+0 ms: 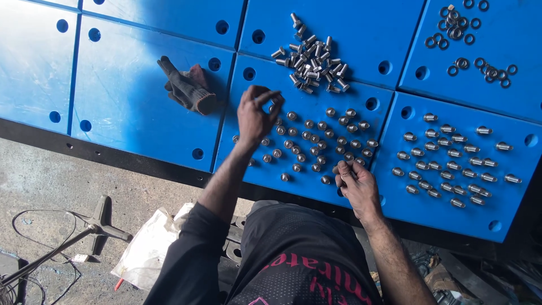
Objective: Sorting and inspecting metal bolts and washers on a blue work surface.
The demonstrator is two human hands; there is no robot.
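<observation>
My left hand (255, 114) is raised over a blue panel (293, 186), fingertips pinched together around something small that I cannot make out. My right hand (355, 183) rests near the panel's front edge, fingers curled on a metal bolt among several bolts standing upright in rows (316, 138). A loose heap of bolts (313, 59) lies beyond, at the panel's far edge. On the panel to the right, more bolts (451, 164) lie in rows.
A dark work glove (186, 87) lies on the blue panel to the left. Metal washers (468, 39) are scattered at the far right. Below the panels' edge on the concrete floor are a white bag (149, 245), cables and a metal tool (96, 226).
</observation>
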